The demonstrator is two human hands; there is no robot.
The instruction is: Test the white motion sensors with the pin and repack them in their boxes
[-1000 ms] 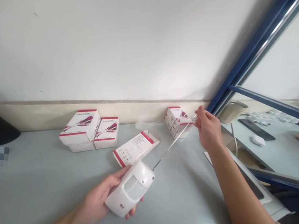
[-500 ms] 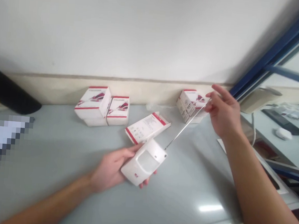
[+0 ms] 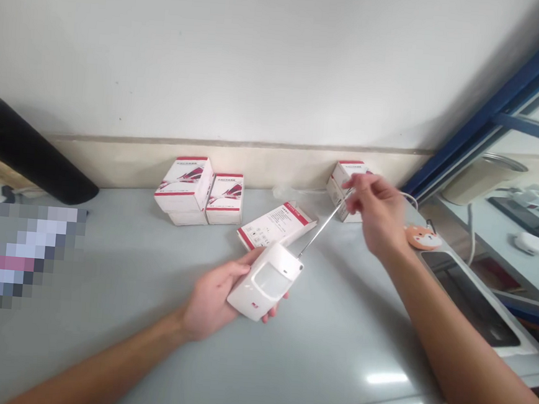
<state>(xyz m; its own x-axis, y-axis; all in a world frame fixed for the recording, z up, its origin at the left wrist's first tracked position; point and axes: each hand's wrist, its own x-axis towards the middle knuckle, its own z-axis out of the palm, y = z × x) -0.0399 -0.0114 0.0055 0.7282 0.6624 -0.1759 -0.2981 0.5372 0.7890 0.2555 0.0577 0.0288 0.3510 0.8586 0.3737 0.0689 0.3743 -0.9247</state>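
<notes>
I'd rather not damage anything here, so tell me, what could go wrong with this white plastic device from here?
The thin silver metal antenna sticks out at a slant, with the right hand at its far end; a sideways tug might bend it. The smooth white plastic device is raised above the grey desk in the left hand, so it could slip and drop.
</notes>
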